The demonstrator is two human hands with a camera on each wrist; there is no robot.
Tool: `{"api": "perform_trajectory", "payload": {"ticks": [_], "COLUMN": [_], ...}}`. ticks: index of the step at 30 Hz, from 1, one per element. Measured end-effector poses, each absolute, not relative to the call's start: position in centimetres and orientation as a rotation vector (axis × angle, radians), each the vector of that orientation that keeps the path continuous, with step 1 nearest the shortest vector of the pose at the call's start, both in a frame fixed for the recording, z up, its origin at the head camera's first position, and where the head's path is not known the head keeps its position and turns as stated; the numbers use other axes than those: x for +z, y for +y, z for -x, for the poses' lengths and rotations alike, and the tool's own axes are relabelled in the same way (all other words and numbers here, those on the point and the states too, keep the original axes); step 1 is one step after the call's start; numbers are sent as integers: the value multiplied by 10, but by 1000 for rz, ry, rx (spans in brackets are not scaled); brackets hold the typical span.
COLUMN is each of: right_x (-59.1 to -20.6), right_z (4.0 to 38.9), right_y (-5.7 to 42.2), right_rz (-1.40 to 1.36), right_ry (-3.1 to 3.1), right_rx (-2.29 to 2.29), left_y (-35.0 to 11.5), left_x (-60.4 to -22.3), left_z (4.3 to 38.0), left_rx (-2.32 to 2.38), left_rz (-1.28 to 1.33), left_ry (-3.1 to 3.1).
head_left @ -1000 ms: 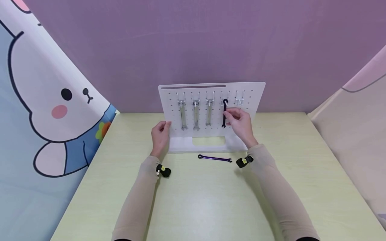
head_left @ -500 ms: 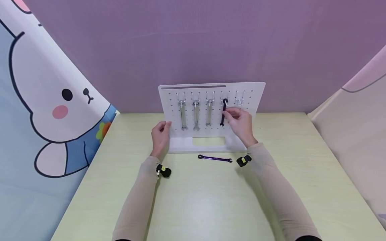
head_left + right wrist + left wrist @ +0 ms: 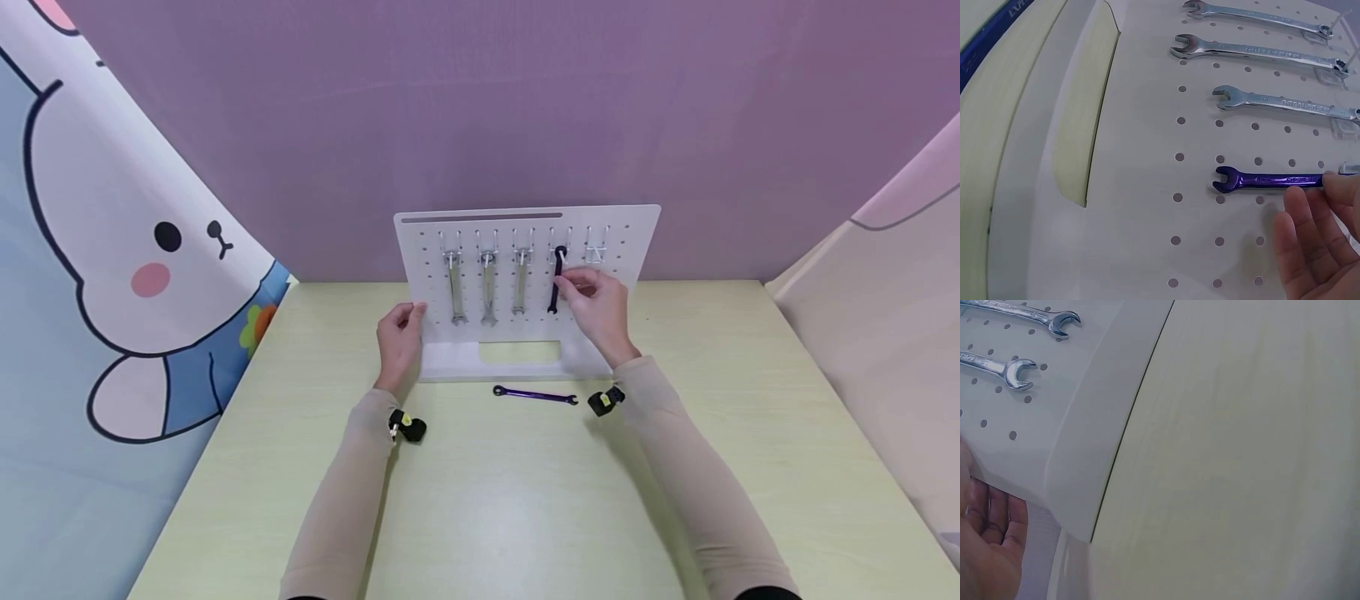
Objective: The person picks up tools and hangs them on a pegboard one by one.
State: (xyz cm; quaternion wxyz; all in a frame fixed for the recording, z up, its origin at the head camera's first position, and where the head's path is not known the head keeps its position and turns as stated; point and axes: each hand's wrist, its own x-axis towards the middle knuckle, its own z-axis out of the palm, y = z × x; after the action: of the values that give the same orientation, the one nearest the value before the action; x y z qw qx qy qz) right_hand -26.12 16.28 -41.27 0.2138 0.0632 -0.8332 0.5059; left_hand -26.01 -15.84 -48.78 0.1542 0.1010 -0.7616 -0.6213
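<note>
A white pegboard stand (image 3: 637,242) stands at the back of the table. My left hand (image 3: 399,340) pinches its left edge; in the left wrist view the fingers (image 3: 997,515) lie behind the board. My right hand (image 3: 597,310) pinches a dark purple combination wrench (image 3: 557,287) between thumb and index finger. The wrench's ring end is at the fourth hook, its open end pointing down; the right wrist view shows the purple shaft (image 3: 1279,180) flat along the board. Several silver wrenches (image 3: 520,287) hang on the hooks to its left.
A bare hook (image 3: 596,252) is at the board's right. Another purple-blue wrench (image 3: 535,395) lies on the table (image 3: 495,500) in front of the stand's base. A purple curtain (image 3: 525,125) hangs close behind the board.
The purple wrench's lower end has swung slightly to the left, and my right hand has shifted a little with it. My left hand has stayed on the board's edge.
</note>
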Motion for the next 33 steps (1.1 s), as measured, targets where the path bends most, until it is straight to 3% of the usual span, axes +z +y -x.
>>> {"api": "perform_trajectory", "payload": {"ticks": [19,33], "right_x": [-412,-426], "right_z": [257,230], "right_y": [164,159], "right_rz": [-173,-247], "right_ry": [-2377,-2497], "right_rx": [1416,1416], "left_y": [-159,-160], "left_x": [-488,-490], "left_z": [260,262], "left_rx": [-1808,-1805], "left_rz": [-317,-301], "left_ry": [-2186,-2186]}}
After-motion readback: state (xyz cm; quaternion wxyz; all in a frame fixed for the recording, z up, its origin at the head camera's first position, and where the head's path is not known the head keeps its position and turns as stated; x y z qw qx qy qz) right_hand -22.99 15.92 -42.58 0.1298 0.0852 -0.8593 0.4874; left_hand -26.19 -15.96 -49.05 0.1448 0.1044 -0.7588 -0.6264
